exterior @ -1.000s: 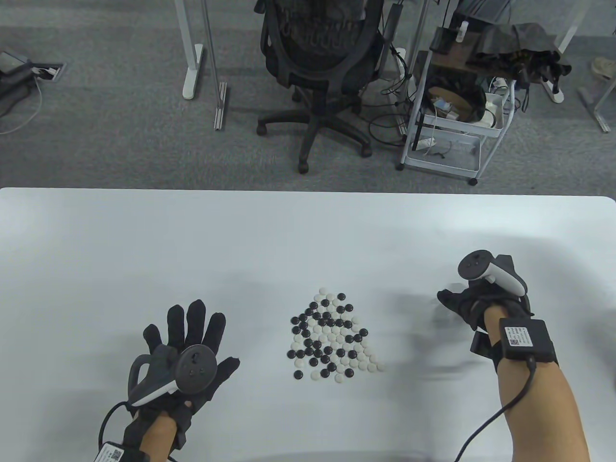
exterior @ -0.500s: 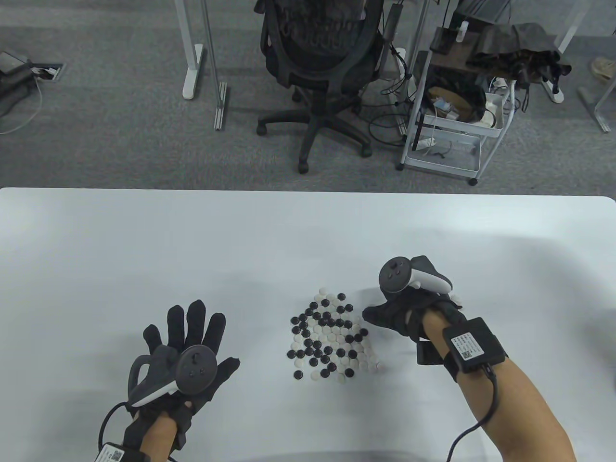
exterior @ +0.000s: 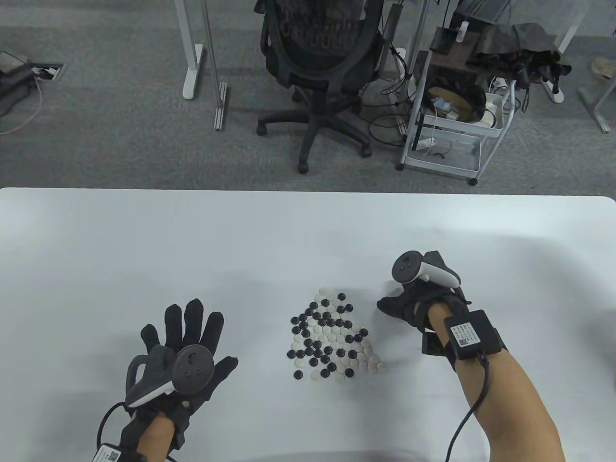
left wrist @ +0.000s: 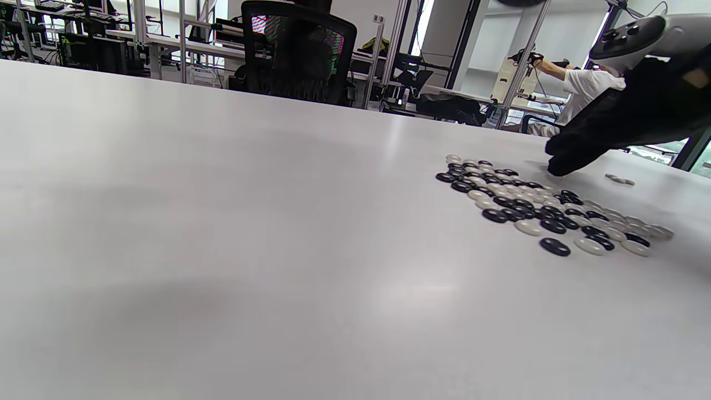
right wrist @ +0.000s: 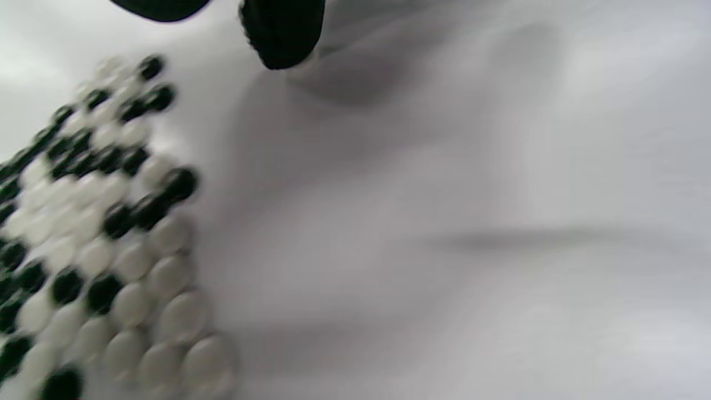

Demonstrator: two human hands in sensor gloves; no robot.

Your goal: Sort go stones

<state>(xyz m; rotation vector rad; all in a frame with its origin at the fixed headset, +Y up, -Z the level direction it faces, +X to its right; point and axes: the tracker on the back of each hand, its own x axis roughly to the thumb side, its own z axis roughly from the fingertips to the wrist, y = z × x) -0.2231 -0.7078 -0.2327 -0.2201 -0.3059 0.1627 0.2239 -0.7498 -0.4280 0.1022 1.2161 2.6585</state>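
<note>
A pile of black and white Go stones (exterior: 332, 337) lies at the middle of the white table (exterior: 144, 250). My right hand (exterior: 392, 308) is just right of the pile's upper edge, its fingers bunched and pointing left and down at the table. The left wrist view shows its fingertips (left wrist: 558, 164) low at the table beside the pile (left wrist: 544, 208). I see no stone in them. In the right wrist view a fingertip (right wrist: 283, 39) hangs over bare table right of the blurred pile (right wrist: 94, 233). My left hand (exterior: 185, 337) lies left of the pile, fingers spread, holding nothing.
Two pale stones (left wrist: 619, 179) lie apart from the pile, behind my right hand. Beyond the table's far edge (exterior: 308, 191) stand an office chair (exterior: 317, 57) and a white cart (exterior: 452, 120) on the floor.
My right hand swept left from the table's right side to the pile's right edge, then drew back slightly right and up. My left hand stayed almost still.
</note>
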